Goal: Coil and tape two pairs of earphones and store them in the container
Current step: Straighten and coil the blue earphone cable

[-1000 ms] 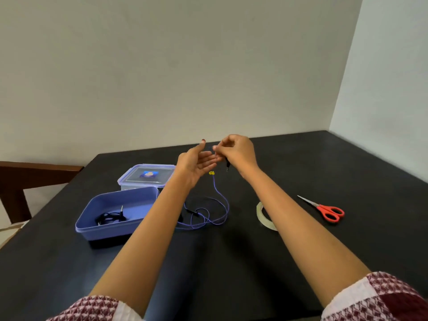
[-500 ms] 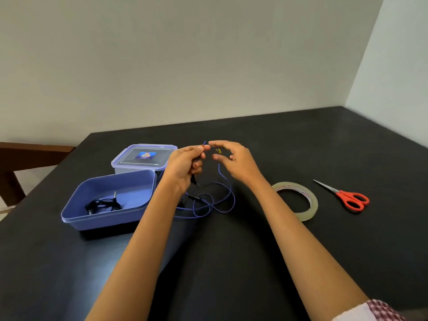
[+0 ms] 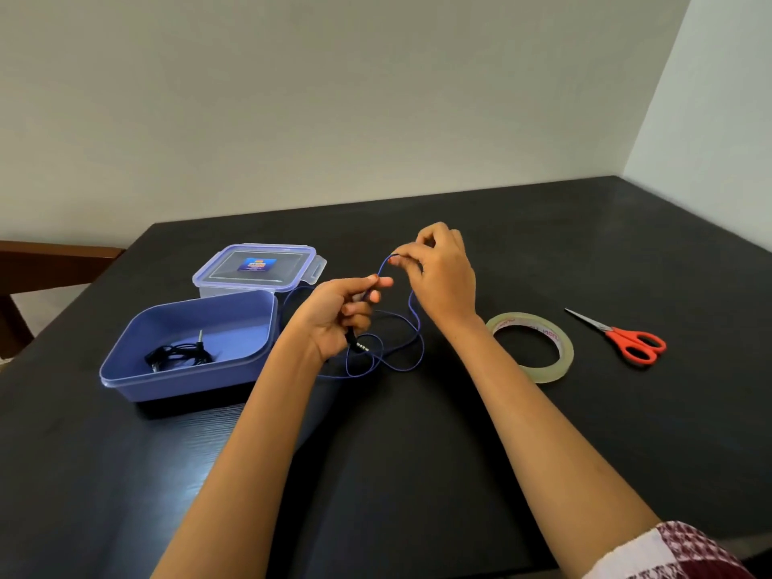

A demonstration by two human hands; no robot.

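Blue earphone cable (image 3: 419,328), gripped by left hand (image 3: 334,319), now pinched higher by right hand (image 3: 443,277).

The right forearm (image 3: 522,390) is covering the near left arc of the tape roll (image 3: 527,319). The left hand (image 3: 334,319) is hiding part of the blue earphone cable (image 3: 413,319). The picture's left edge is cutting off the wooden chair (image 3: 41,261), and the lid label (image 3: 257,264) is showing too small to read.
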